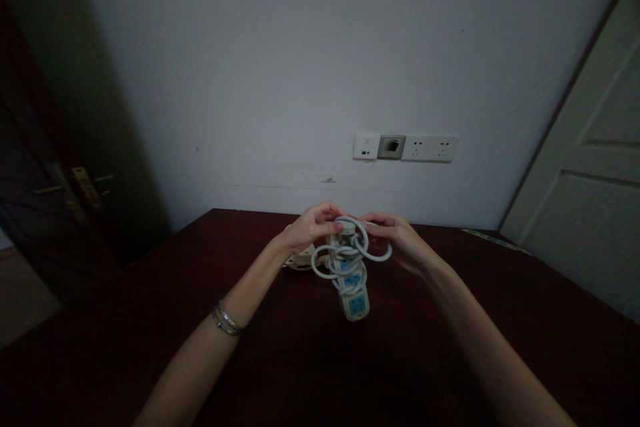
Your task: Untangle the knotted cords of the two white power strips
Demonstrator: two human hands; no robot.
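Note:
A white power strip [354, 293] with blue socket faces hangs upright above the dark red table [150, 320], its white cable [350, 250] looped loosely around its upper part. My left hand [310, 228] pinches the top of the strip and the cable from the left. From the right, my right hand [397, 235] grips a cable loop. A bracelet sits on my left wrist [227, 320]. More white cable or a plug [301, 258] lies on the table just behind my left hand.
A grey wall stands behind the table, with a row of wall sockets [406, 147]. A dark door with a brass handle [83, 188] is at the left. At the right there is a white panelled door [595, 167].

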